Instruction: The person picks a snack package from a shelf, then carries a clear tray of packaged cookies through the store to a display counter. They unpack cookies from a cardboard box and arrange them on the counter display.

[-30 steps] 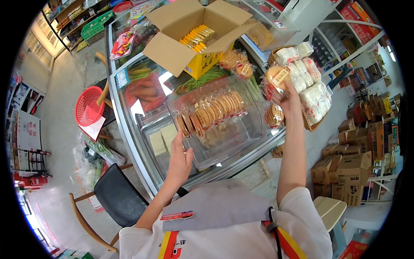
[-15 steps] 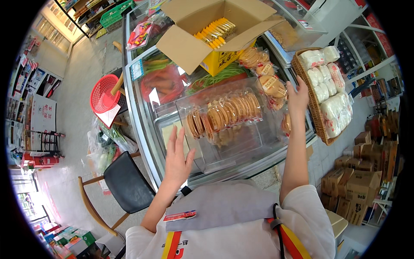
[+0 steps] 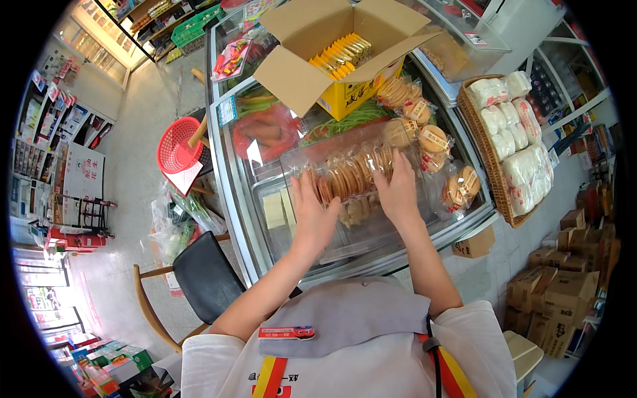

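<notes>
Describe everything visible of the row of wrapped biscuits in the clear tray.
The row of wrapped biscuits shows round, flat, golden discs standing roughly on edge, side by side, in shiny clear film, seemingly plastic. It runs across the clear tray. The left hand is at its left end, the right hand by its right part; firm contact is unclear.

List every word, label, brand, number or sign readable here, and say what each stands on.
I don't copy out printed wording, but here is where it shows.
Yellow carton: large dark characters.
White shirt: dark characters.
White board, far left: blurred characters.
Blue-and-white card: too small to read.
Wrapped biscuits: labels too small to read.
Red chest tag: too small to read.
Brown boxes: blurred print.
</notes>
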### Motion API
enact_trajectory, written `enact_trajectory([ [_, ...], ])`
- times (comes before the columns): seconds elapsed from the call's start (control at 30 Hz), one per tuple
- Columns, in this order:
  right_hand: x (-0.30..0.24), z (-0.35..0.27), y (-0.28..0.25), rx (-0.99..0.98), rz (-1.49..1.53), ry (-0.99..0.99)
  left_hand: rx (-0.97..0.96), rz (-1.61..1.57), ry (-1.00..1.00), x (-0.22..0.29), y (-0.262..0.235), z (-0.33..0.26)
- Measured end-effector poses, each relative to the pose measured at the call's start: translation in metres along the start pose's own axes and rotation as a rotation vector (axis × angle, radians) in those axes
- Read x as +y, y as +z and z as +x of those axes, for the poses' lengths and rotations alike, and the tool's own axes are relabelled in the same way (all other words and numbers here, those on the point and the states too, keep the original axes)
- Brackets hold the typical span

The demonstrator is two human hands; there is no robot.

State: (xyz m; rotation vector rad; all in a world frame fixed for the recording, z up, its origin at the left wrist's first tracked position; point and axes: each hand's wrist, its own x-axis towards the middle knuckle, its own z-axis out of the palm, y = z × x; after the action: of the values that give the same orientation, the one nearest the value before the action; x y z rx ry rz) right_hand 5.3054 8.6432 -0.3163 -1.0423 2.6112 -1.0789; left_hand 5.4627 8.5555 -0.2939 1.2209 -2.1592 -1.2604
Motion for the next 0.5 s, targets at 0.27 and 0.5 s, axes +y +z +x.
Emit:
enact_trajectory([
  [0.27,0.02,0.015,0.008,-0.204,0.241,0.151,0.003,0.162,-0.127,-0.006,0.014,0.027],
  [0.5,0.044,0.017,0.028,-0.157,0.384,0.252,-0.145,0.252,-0.143,-0.008,0.016,0.047],
])
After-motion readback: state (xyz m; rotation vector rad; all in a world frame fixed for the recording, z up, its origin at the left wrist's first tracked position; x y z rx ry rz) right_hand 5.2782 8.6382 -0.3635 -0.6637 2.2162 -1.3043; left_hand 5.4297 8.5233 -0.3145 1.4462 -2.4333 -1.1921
